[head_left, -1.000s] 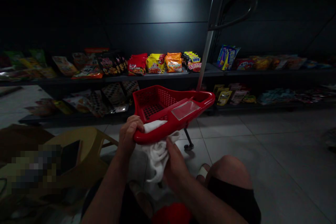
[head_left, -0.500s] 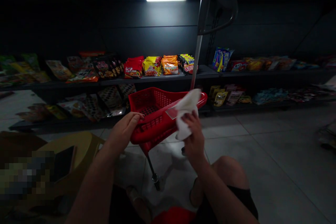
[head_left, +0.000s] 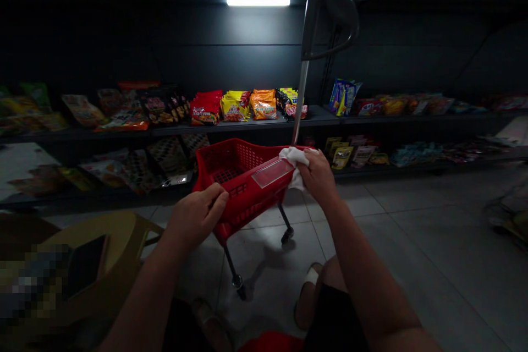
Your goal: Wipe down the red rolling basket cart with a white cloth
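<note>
left hand [head_left: 196,217] — fingers curled over the near rim of the red plastic shopping basket [head_left: 235,162] | right hand [head_left: 317,176] — closed on a white cloth [head_left: 293,157], pressing it to the basket's far corner | basket on wheeled legs, on floor tiles [head_left: 264,280], before snack shelves [head_left: 264,125]

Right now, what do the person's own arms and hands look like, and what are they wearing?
Both forearms are bare, with no sleeves, gloves or cables in view. The left hand and right hand show no rings, and neither wrist shows a watch or band. Lower down, the person wears black shorts.
</note>
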Demonstrator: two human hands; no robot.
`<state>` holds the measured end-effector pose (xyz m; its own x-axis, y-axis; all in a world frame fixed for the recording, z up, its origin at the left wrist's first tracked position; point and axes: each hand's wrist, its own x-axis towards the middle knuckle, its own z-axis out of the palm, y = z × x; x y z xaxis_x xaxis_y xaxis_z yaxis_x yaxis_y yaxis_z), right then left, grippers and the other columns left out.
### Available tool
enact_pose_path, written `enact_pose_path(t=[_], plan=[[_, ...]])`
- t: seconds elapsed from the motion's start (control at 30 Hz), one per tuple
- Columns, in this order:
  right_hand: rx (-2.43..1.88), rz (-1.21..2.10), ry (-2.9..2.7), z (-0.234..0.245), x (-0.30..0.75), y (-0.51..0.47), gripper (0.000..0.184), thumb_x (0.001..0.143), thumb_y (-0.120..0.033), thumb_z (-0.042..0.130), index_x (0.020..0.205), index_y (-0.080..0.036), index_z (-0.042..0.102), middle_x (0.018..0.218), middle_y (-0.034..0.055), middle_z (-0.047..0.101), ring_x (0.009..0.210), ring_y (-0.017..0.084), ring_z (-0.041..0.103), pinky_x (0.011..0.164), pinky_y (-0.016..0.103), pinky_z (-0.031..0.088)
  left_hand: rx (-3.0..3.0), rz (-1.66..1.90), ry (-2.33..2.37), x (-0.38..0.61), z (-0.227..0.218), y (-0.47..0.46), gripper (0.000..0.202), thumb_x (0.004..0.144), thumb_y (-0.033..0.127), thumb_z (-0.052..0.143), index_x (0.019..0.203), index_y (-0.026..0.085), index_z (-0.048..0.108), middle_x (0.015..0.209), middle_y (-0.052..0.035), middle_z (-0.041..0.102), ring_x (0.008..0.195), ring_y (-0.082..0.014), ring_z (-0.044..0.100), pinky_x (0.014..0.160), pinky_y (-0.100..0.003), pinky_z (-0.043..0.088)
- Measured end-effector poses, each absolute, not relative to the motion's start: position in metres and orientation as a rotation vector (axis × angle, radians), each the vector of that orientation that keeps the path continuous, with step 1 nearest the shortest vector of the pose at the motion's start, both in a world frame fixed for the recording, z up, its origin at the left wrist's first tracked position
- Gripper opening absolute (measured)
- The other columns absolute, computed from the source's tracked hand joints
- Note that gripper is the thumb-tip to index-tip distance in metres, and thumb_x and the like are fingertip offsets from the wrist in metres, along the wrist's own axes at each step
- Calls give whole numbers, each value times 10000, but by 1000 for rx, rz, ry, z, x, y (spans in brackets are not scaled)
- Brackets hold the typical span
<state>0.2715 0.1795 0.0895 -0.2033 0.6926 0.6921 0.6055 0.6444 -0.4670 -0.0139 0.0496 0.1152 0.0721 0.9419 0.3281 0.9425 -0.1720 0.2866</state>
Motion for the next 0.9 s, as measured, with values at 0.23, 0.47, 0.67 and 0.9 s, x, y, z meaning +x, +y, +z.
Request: enact_pose_path(t=[0.23, 0.47, 0.67, 0.9], plan=[[-589, 397, -2152, 94, 193, 97, 447, 843, -304, 658, 1272, -424, 621, 1406, -72, 570, 1372, 227, 437, 1225, 426, 119, -2316, -764, -1995, -26, 114, 53, 341, 956, 479, 340, 800, 239, 526, 688, 11, 593, 638, -176, 572, 603, -277, 344], [-856, 153, -2062, 95, 250, 172, 311, 915, -322, 551, 1171, -217, 694, 1257, 85, 673, 1213, 240, 556, 1121, 420, 297, -2373, -822, -1971, -41, 115, 50, 329, 944, 473, 359, 793, 234, 528, 676, 17, 577, 633, -168, 565, 601, -276, 361], [-984, -73, -1963, 85, 273, 190, 303, 950, -297, 454, 1098, -189, 695, 1083, 86, 707, 1084, 225, 585, 1103, 407, 308, -2364, -824, -1981, -44, 112, 51, 331, 944, 469, 368, 785, 229, 531, 649, 23, 564, 611, -160, 549, 590, -275, 353], [-780, -13, -2151, 87, 282, 190, 335, 940, -423, 489, 994, -177, 709, 962, 89, 704, 952, 222, 607, 981, 379, 393, -2405, -972, -1917, -70, 108, 39, 349, 916, 450, 401, 678, 215, 502, 601, 30, 518, 550, -132, 497, 541, -260, 364]])
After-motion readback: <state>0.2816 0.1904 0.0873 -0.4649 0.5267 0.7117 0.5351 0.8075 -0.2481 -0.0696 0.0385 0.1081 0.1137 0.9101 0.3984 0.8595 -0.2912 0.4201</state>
